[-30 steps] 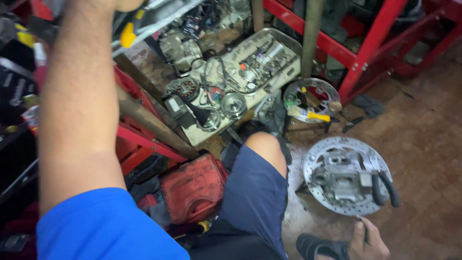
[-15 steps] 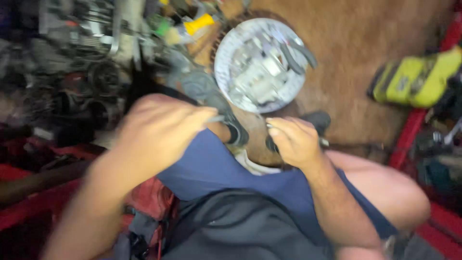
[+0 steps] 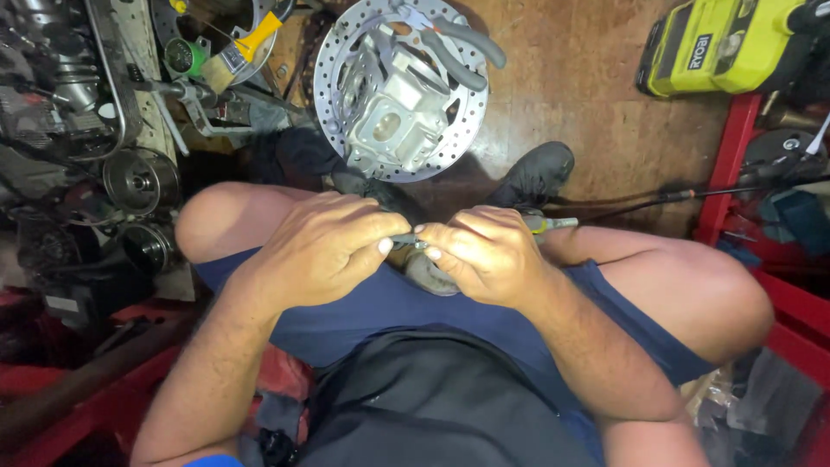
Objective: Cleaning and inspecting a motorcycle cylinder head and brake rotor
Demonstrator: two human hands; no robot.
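1. Left hand (image 3: 324, 251) curls knuckles-up, fingertips pinching a small dark rod (image 3: 406, 240).
2. Right hand (image 3: 484, 255) mirrors it, pinching the rod's other end.
3. The rod lies above the lap, brake disc (image 3: 346, 52) at twelve o'clock.

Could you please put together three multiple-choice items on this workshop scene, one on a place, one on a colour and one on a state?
1. Where does the brake disc lie?
A. on the floor beyond the knees
B. on the person's lap
C. hung on a wall

2. What colour is the power tool at the upper right?
A. blue
B. yellow-green
C. white

3. How do the left hand and right hand stand?
A. both flat on the floor
B. far apart
C. fingertips pinching one thin tool between them

Answers: 1 A, it rests flat on the brown floor; 2 B, its casing is yellow-green; 3 C, the fingertips meet on it.
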